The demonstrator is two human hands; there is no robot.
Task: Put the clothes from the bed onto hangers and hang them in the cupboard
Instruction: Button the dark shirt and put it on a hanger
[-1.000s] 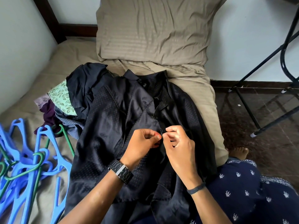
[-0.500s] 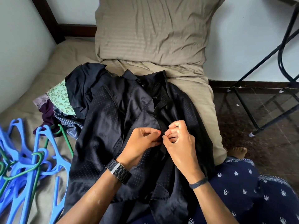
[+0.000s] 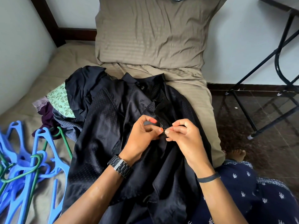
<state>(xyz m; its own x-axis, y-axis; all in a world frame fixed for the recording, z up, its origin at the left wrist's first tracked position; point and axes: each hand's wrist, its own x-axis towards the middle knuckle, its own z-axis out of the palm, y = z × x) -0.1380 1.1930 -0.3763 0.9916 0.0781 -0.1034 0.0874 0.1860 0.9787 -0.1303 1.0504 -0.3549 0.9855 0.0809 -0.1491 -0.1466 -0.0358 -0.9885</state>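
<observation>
A shiny black dotted shirt point(image 3: 103, 139) lies spread on the bed point(image 3: 194, 88), collar toward the pillow. My left hand point(image 3: 142, 136) and my right hand point(image 3: 182, 138) meet over its front placket, each pinching the fabric edge at a button. Under the shirt's left side lies a heap of other clothes point(image 3: 59, 107): a green leaf print, a purple piece, a striped piece and a dark garment. A pile of blue and green plastic hangers point(image 3: 27, 168) rests on the bed at the lower left.
A tan pillow point(image 3: 153, 33) leans on the wall at the head of the bed. A black metal frame point(image 3: 265, 88) stands on the dark floor at the right. My foot point(image 3: 236, 155) is beside the bed edge. No cupboard is in view.
Both hands have shifted slightly up the placket. The left hand's fingers have spread a little, the right hand's fingertips still pinch the edge. The shirt has barely moved.
</observation>
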